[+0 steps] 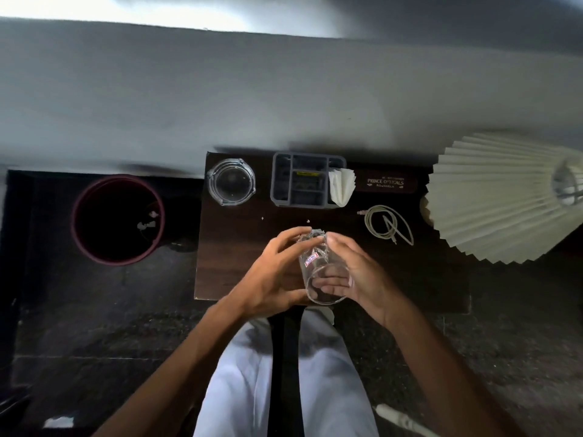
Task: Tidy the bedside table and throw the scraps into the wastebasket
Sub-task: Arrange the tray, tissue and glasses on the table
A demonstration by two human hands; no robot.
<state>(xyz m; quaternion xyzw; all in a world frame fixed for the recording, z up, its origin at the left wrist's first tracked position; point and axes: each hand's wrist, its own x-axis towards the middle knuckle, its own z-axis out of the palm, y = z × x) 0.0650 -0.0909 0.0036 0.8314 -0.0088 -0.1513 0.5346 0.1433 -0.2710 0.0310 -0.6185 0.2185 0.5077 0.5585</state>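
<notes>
A clear drinking glass point(318, 263) with a small red and blue label lies tilted above the front of the dark wooden bedside table point(233, 247), its mouth toward me. My left hand point(271, 275) grips its left side and my right hand point(353, 272) cups its right side and rim. The round dark wastebasket point(118, 219) stands on the floor left of the table, with a few pale scraps inside. Two tiny white scraps point(308, 221) lie on the table just beyond the glass.
At the table's back stand a glass ashtray point(231, 182), a grey organizer tray point(303, 181) with folded white paper point(342, 186), and a dark spectacle case point(386, 182). A coiled cable point(388, 228) lies right of the glass. A pleated lampshade point(504, 197) overhangs the right end.
</notes>
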